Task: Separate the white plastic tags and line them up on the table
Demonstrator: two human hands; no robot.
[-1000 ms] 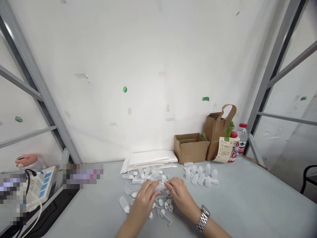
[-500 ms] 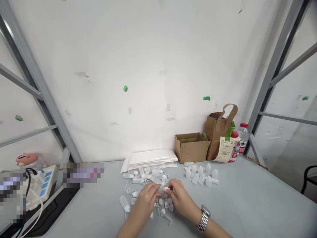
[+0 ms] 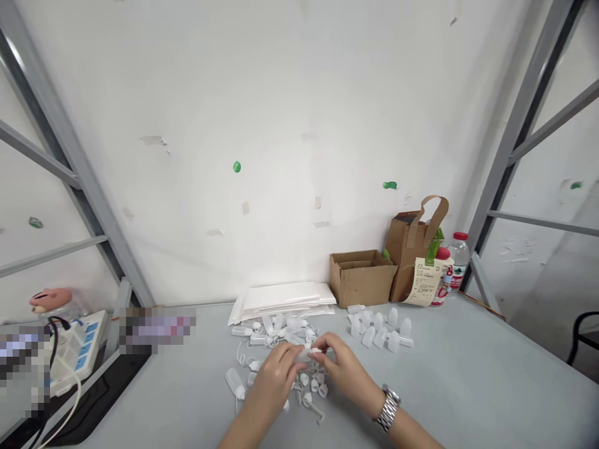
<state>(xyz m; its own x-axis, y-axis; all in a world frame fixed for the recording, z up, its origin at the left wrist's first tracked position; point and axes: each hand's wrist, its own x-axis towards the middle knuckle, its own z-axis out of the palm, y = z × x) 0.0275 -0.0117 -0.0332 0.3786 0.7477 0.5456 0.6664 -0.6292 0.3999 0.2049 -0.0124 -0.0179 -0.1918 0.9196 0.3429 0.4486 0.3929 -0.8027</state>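
Observation:
My left hand point(image 3: 276, 371) is closed around a small translucent squeeze bottle point(image 3: 303, 356), mostly covered by the fingers. At the bottle's right end, my right hand point(image 3: 345, 368) pinches a white cap point(image 3: 316, 351) between thumb and fingertips. Whether the cap is seated on the bottle cannot be made out. Beneath and beside the hands lie loose white caps point(image 3: 307, 399), some with straps. A capped bottle point(image 3: 234, 383) rests left of my left hand, and a heap of bottles with strapped caps point(image 3: 269, 330) lies behind it. Uncapped bottles point(image 3: 380, 337) are grouped to the right.
Flat white packets point(image 3: 281, 298) lie against the wall. An open cardboard box point(image 3: 362, 284), a brown paper bag point(image 3: 403, 249) and a red-capped water bottle point(image 3: 459, 259) stand at the back right. A power strip point(image 3: 87, 349) with cables sits at the far left.
My right hand has shifted slightly, its fingers raised and arched a little more over the cap. The left hand stays nearly in place with the bottle.

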